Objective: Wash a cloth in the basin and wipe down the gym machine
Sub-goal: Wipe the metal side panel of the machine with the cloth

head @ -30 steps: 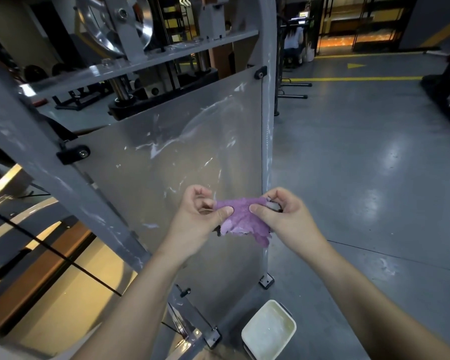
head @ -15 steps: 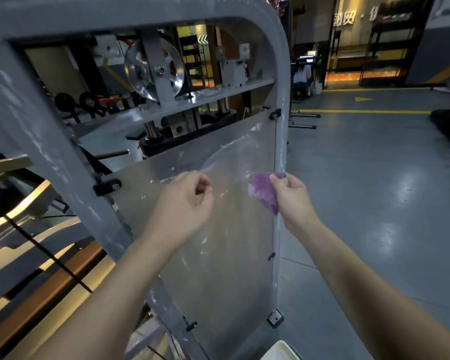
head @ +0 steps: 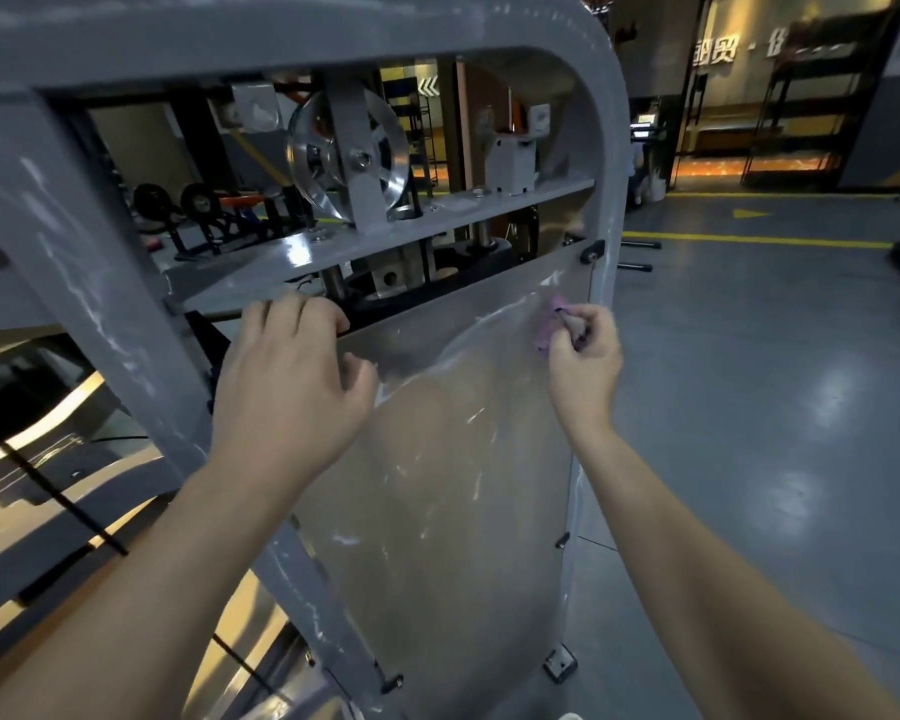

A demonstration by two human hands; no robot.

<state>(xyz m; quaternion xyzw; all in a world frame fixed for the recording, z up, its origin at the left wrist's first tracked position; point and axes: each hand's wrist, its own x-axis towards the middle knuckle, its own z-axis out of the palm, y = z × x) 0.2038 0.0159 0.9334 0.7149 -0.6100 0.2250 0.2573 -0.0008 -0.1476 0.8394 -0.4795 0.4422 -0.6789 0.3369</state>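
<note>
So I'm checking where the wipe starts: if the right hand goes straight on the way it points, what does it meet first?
Probably the clear panel near its top right corner: the right hand holds the purple cloth against or just off it; depth is unclear.

Right hand (head: 583, 356) presses purple cloth (head: 547, 330) on panel (head: 437, 485).
</note>
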